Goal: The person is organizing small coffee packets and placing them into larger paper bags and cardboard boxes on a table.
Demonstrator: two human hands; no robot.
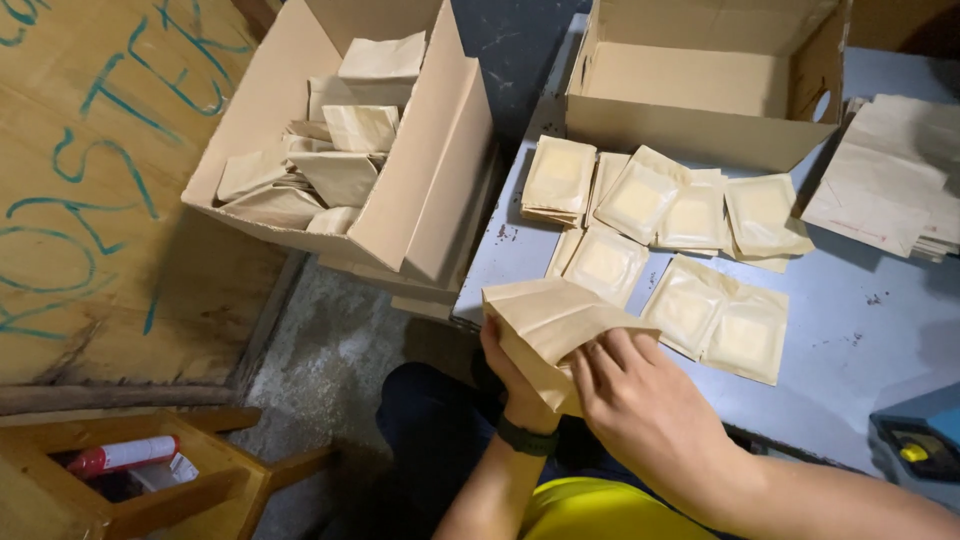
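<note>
Your left hand (515,375) and right hand (640,400) are both clamped on a brown paper bag (550,325) at the worktop's (860,350) near edge, just beside flat packets (715,320).

Single head-worn view, looking steeply down from above the person's lap. Close range to the hands; blue table (870,330) ahead-right, floor (330,370) left.

Bare forearms, no sleeves in sight; a dark green band (528,439) circles the left wrist; a bright yellow shirt (590,510) shows at the near edge; dark trousers (430,430) cover the lap.
</note>
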